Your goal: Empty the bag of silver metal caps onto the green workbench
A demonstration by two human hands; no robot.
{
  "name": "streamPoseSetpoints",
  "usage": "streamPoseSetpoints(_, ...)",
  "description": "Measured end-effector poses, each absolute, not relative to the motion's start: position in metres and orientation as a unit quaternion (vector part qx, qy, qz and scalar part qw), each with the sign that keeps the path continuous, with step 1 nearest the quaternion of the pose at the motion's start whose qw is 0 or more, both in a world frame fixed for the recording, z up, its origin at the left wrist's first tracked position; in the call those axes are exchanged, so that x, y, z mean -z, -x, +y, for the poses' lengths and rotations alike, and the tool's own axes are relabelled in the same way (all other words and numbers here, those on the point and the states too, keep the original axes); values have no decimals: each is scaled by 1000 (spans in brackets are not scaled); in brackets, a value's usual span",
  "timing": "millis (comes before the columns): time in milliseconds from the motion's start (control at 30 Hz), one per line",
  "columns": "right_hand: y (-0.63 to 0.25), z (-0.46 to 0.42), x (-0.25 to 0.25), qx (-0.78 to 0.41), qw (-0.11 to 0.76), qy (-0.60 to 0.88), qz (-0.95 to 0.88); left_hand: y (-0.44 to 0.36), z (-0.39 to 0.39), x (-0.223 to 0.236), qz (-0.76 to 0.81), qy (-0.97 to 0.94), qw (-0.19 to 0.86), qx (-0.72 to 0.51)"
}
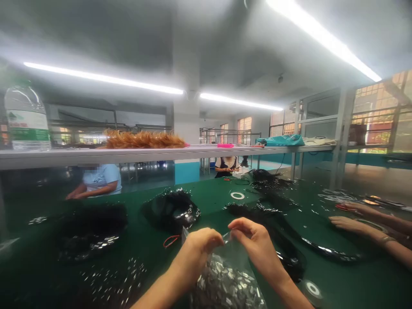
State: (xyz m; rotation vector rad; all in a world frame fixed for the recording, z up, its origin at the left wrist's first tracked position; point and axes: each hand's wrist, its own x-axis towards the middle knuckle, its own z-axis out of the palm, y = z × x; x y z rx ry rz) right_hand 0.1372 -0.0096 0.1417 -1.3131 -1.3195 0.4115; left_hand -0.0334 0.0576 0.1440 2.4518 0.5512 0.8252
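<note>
Working along a long green table (209, 210), a co-worker in a light blue shirt (101, 180) sits at far left, below a shelf (96, 156) bearing a plastic water bottle (27, 120) and an orange fringe of hair (144, 139). Black coiled bundles (93, 231) lie on the table, with a red loop (170, 241) just beside the person's left hand (199, 249). That hand is closed, pinching the top edge of a clear plastic bag (225, 279) of small silvery metal pieces (222, 283), which hangs down toward the near table edge. The right hand (254, 244) grips the bag's other top corner. Beyond sits a second co-worker (227, 167). At right, a white ring (313, 289) lies near a third person's open hands (354, 216).
</note>
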Motion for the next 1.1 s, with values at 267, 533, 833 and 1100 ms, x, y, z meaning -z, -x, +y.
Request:
streamPoseSetpoints(267, -144, -11, -130, -155, 591, 566, -553, 23, 52, -147, 190, -966, -53, -167)
streamPoseSetpoints(533, -140, -7, -130, -87, 546, 598, -580, 25, 62, -159, 161, -974, -148, -63)
streamPoseSetpoints(833, -136, -9, -117, -1, 463, 565, -683, 58, 64, -151, 170, -980, 0, -103)
streamPoseSetpoints(1100, -139, -3, -96, 121, 239, 593, -759, 57, 76, -145, 145, -982, -28, -119)
